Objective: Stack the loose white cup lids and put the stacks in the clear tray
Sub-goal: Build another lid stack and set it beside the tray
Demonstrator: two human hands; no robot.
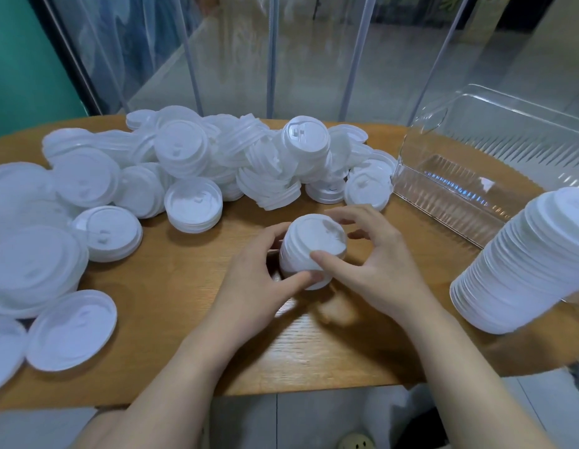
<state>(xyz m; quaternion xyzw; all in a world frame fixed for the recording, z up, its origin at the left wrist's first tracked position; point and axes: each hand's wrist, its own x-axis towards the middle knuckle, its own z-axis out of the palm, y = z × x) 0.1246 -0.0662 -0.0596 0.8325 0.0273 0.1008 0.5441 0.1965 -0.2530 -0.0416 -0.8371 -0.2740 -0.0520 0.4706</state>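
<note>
While the left hand (260,280) and right hand (375,270) both grip a short stack of lids (309,251) on the counter (184,319), many loose lids (184,163) remain beyond them, a tall stack (521,267) waits rightward, and the tray (495,163) looks unfilled.

Both hands, left hand (259,280) and right hand (372,270), hold a short lid stack (311,251) above the desk (191,319), loose lids (191,163) behind, clear tray (482,163) at right.
</note>
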